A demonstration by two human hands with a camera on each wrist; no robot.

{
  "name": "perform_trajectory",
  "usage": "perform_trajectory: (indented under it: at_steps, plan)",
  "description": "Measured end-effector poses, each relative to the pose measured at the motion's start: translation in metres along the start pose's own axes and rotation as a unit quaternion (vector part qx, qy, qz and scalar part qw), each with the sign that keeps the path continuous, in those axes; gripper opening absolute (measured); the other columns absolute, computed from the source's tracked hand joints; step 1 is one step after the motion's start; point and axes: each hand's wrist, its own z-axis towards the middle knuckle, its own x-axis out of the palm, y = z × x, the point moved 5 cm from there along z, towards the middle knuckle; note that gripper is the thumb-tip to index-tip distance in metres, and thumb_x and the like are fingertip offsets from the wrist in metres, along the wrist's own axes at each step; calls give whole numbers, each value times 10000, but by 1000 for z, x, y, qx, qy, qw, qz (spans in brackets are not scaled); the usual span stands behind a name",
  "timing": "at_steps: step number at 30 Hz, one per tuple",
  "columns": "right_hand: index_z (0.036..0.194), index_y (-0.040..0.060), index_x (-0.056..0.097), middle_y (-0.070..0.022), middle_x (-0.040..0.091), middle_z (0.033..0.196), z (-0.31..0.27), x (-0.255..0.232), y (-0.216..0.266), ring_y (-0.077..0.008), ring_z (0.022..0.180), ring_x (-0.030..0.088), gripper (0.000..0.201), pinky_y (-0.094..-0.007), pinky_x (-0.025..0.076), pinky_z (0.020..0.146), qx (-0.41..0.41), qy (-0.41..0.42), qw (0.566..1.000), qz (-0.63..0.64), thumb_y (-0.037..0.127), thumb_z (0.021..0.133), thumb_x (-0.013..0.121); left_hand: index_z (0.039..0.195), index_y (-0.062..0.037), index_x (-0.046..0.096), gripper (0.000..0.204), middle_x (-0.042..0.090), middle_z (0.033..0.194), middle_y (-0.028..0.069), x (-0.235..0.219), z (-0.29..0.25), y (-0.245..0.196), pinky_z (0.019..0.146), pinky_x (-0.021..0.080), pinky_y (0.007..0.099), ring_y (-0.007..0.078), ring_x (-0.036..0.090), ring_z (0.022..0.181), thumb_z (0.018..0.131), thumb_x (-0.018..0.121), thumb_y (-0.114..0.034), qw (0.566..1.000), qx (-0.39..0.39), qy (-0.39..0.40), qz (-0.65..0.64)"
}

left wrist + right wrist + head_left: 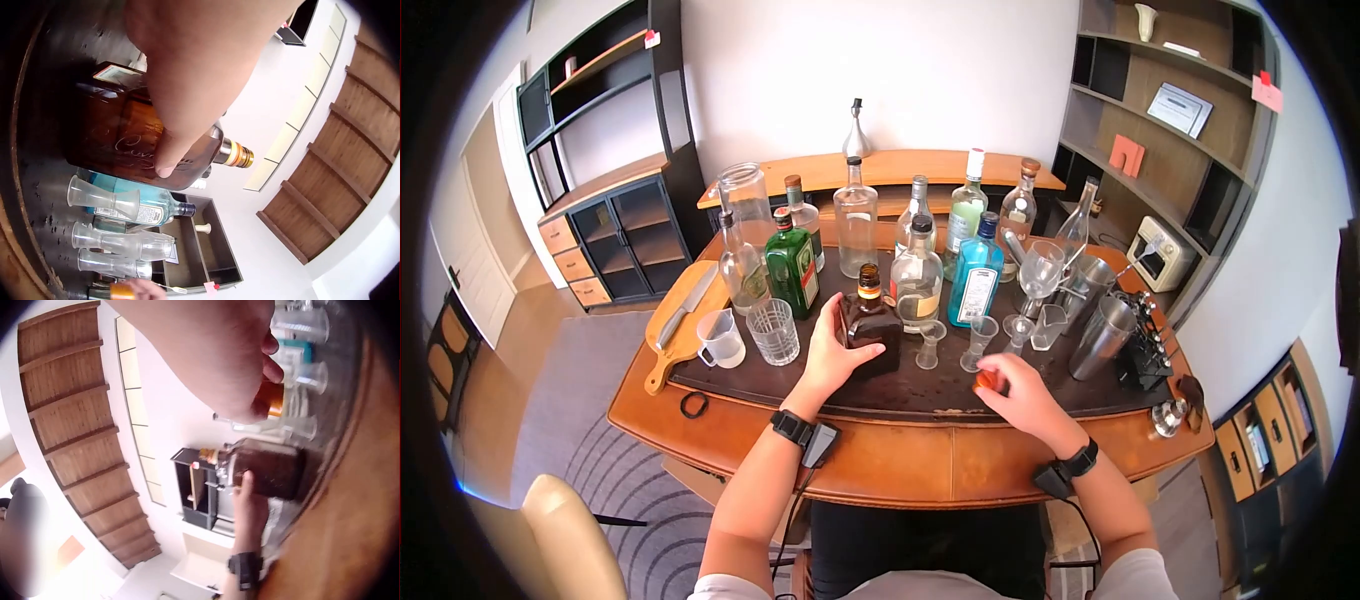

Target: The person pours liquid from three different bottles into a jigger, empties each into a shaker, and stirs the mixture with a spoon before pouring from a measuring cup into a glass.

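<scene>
My left hand (pixel 832 360) grips a squarish dark brown glass bottle (pixel 874 338), with the thumb across its front. The bottle is upright over the dark mat, and its neck (pixel 240 155) is bare of a cap. To the right, my right hand (pixel 1025 402) pinches an orange bottle cap (pixel 274 399), partly hidden by the fingers. Between the hands stand small hourglass-shaped clear measuring glasses (pixel 930 346), one of them (pixel 978 345) just beyond the right fingers. Behind them is a blue bottle (pixel 976 272) with a white label.
Several other bottles, among them a green one (pixel 791 266), crowd the back. At left are a cutting board (pixel 662 368) with a knife (pixel 686 308), a small measuring jug (pixel 721 340) and a cut-glass tumbler (pixel 774 333). Metal shaker cups (pixel 1101 338) stand at right.
</scene>
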Motion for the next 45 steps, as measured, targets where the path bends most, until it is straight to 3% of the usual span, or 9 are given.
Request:
perform_trajectory:
  at_steps: [5, 7, 17, 23, 24, 27, 30, 33, 45]
  plan:
    - [1161, 18, 629, -157, 638, 1112, 104, 8, 79, -359, 1034, 644, 244, -413, 528, 909, -184, 35, 982, -21, 22, 923, 684, 1581, 38, 242, 1138, 434, 1533, 225, -1, -2, -5, 1230, 342, 410, 300, 446, 1441, 710, 959, -115, 1000, -8, 7, 11]
    - [1191, 28, 636, -116, 640, 1066, 151, 19, 89, -255, 984, 649, 286, -360, 538, 868, -244, 26, 968, -45, -35, 913, 662, 1582, 40, 242, 1137, 428, 1541, 229, -2, -2, 2, 1234, 338, 409, 298, 437, 1451, 712, 958, -114, 1000, -5, 12, 5]
    - [1112, -44, 683, -176, 712, 1029, 219, 47, 122, -265, 756, 706, 222, -383, 573, 703, -177, 198, 956, -125, -40, 896, 636, 1589, 48, 225, 1137, 389, 1577, 234, -3, -1, 12, 1231, 345, 410, 297, 425, 1459, 726, 949, -106, 998, 5, 7, 66]
    - [890, 1, 782, -195, 742, 852, 226, 35, 152, -361, 839, 736, 641, -472, 577, 747, -38, 146, 880, -451, 593, 987, 556, 1586, 41, 249, 1123, 435, 1544, 222, -3, -3, 5, 1214, 371, 403, 287, 463, 1430, 727, 952, -131, 996, 6, 0, 92]
    - [833, 22, 793, -179, 740, 805, 229, 33, 149, -352, 840, 742, 839, -483, 577, 749, -40, 149, 885, -439, 744, 990, 396, 1585, 41, 251, 1122, 439, 1541, 221, -4, -3, 6, 1211, 375, 402, 286, 469, 1425, 727, 952, -135, 996, 8, -1, 89]
    - [933, 9, 783, -200, 746, 880, 228, 27, 157, -362, 887, 738, 590, -477, 578, 774, -9, 169, 908, -382, 548, 1005, 555, 1584, 41, 256, 1119, 447, 1535, 221, -3, -3, 8, 1202, 387, 400, 283, 481, 1415, 728, 954, -142, 996, 13, -2, 87]
    - [1045, 32, 740, -157, 725, 1036, 227, 40, 135, -335, 983, 704, 294, -442, 555, 850, -166, 180, 938, -245, 308, 957, 689, 1579, 37, 273, 1127, 454, 1525, 224, -4, -3, 9, 1190, 399, 407, 301, 485, 1408, 715, 962, -184, 996, 17, -7, 84]
    - [1157, 30, 680, -166, 677, 1144, 226, 55, 128, -332, 1067, 667, 288, -441, 532, 902, -107, 303, 913, -251, 118, 888, 729, 1569, 27, 313, 1147, 467, 1506, 227, -3, -1, 16, 1169, 415, 423, 339, 488, 1397, 685, 980, -273, 998, 25, -15, 61]
    - [1096, -14, 676, -177, 661, 1111, 222, 61, 124, -379, 1068, 652, 254, -450, 533, 912, -152, 216, 929, -258, 96, 878, 744, 1556, 28, 334, 1112, 481, 1462, 240, -4, -6, -1, 1151, 429, 437, 359, 503, 1368, 692, 969, -266, 991, 28, -64, 114]
